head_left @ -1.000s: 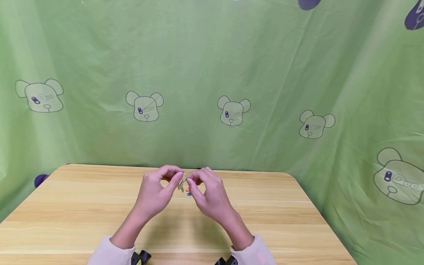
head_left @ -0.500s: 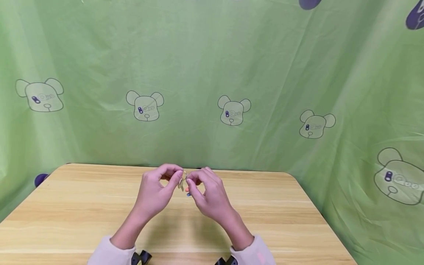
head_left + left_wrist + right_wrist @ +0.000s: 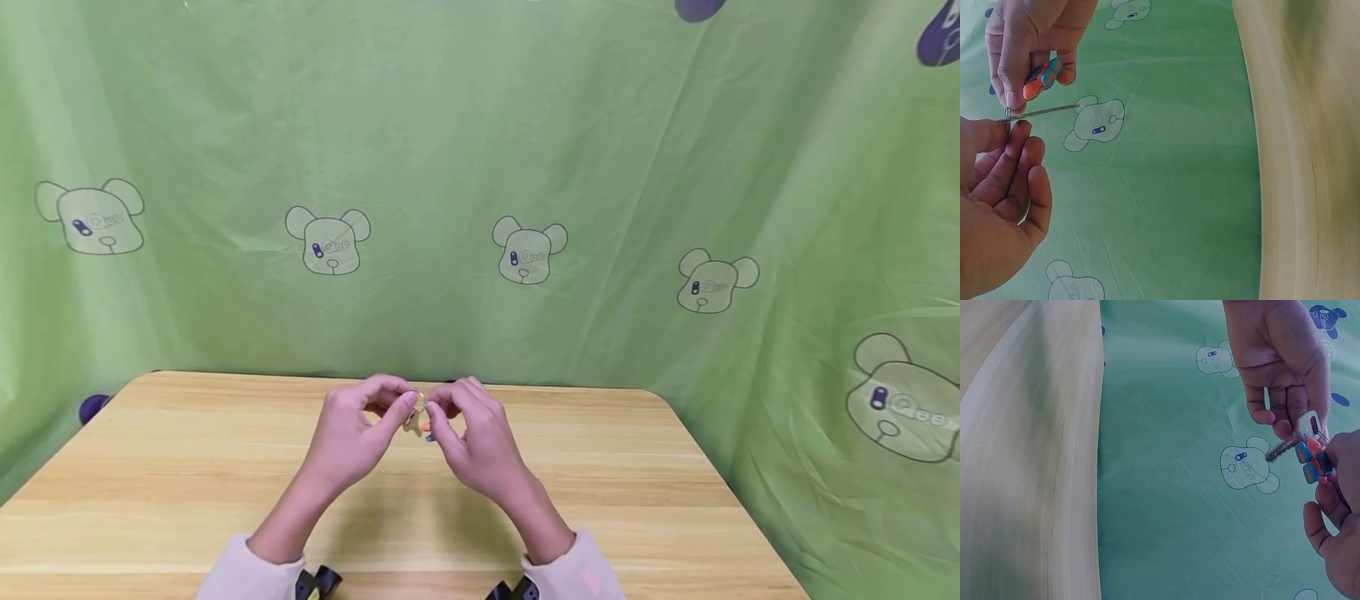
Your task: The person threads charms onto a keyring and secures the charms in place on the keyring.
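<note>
Over the table, the left hand [image 3: 356,433] and right hand [image 3: 472,433] meet fingertip to fingertip at a thin metal key ring [image 3: 1008,125]. Thumb and forefinger of each hand pinch the ring; the exact contact is partly hidden behind the fingertips. A metal key [image 3: 412,425] hangs from the ring between the hands, its blade pointing downward. In the right wrist view, the key's pale slotted head [image 3: 1309,424] lies by the left fingertips. An orange and blue charm [image 3: 1312,464] dangles below the right fingers, which mostly cover it in the head view.
A light wooden table [image 3: 637,492] with rounded far corners lies below the hands. Green cloth [image 3: 435,125] printed with bear heads hangs behind it and along both sides. Black wrist cameras [image 3: 318,583] sit at the pale sleeves.
The key has turned to show a broader face and shifted slightly right. Less of the ring shows between the fingertips. Both hands stay almost in place, with small finger movements.
</note>
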The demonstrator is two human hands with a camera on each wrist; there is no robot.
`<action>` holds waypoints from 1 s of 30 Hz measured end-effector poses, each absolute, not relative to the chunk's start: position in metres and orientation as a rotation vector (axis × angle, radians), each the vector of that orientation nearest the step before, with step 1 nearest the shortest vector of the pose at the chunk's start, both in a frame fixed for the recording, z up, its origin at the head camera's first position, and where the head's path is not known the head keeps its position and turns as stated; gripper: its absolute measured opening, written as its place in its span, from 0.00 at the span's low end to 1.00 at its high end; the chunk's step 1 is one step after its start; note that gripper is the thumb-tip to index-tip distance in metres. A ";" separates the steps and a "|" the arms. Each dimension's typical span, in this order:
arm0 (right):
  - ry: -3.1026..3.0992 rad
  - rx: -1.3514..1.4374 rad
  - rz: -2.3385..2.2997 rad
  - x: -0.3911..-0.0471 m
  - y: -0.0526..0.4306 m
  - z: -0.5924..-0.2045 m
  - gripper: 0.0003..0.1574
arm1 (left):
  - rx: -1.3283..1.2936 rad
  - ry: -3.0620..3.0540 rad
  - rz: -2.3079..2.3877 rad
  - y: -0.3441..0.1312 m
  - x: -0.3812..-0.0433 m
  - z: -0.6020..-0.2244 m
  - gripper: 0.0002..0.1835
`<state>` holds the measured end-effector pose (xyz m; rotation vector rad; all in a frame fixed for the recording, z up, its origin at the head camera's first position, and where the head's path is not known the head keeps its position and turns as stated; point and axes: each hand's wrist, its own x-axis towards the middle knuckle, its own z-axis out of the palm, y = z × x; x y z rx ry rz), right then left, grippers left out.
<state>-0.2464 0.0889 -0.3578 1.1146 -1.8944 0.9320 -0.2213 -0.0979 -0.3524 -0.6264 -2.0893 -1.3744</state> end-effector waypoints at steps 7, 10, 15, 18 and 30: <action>-1.902 1.116 0.920 -0.247 0.090 -0.358 0.05 | -0.609 -2.114 -1.355 -0.100 -0.221 -0.352 0.03; -1.906 1.115 0.910 -0.247 0.091 -0.358 0.05 | -0.604 -2.118 -1.363 -0.100 -0.221 -0.352 0.03; -1.913 1.121 0.901 -0.247 0.092 -0.357 0.03 | -0.584 -2.110 -1.362 -0.099 -0.221 -0.352 0.02; -1.926 1.123 0.909 -0.247 0.092 -0.357 0.03 | -0.570 -2.100 -1.358 -0.099 -0.220 -0.352 0.02; -1.972 1.121 0.950 -0.243 0.091 -0.356 0.06 | -0.558 -2.054 -1.354 -0.098 -0.220 -0.352 0.02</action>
